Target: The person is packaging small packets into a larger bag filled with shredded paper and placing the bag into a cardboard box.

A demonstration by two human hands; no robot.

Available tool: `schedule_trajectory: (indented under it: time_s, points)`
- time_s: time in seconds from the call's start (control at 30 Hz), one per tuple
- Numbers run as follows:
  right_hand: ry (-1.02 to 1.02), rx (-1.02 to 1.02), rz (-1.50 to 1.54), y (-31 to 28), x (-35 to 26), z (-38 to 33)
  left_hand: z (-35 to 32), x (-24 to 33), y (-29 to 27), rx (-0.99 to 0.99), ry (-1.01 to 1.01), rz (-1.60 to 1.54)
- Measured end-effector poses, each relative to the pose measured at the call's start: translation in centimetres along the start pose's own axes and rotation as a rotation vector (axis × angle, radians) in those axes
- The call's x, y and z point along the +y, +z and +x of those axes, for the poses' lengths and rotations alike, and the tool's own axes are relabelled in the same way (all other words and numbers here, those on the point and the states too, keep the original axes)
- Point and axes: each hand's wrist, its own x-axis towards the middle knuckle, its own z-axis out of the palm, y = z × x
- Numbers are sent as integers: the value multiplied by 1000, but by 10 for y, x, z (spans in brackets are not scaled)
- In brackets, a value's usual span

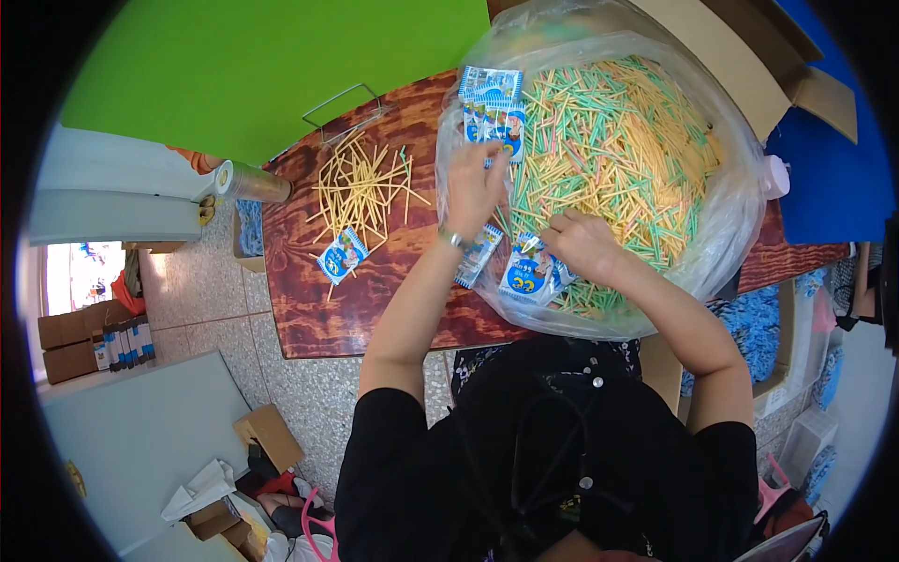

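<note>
A large clear plastic bag [740, 253] lies spread on the table, full of thin yellow, green and pink sticks [609, 150]. My left hand [476, 187] is at the bag's left side, fingers bent at the lower edge of a blue-and-white packet [494, 117]. Above that packet is another packet [492, 82]. My right hand [585, 245] is closed over the near side of the pile, fingertips curled down; what they pinch is hidden. Just below it sits a blue packet [529, 272]. One more packet [479, 256] lies between my hands, partly under the bag's edge.
Loose yellow sticks [365, 187] are scattered on the red-brown table [318, 318] at the left, with a blue packet [342, 255] beside them. A clear cylinder [253, 183] projects past the table's left edge. An open cardboard box [721, 56] stands behind the bag.
</note>
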Motion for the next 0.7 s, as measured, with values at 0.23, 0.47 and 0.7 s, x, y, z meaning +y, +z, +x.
schedule_trajectory:
  time_s: [0.23, 0.47, 0.7]
  points:
    - [23, 174, 182, -65, 16, -7, -57, 42, -40, -607, -168, -255]
    - [34, -229, 20, -64, 5, -11, -65, 41, -35, -740, -290, -371]
    - [-29, 153, -80, -70, 20, -19, -63, 65, -29, -372, 123, -19]
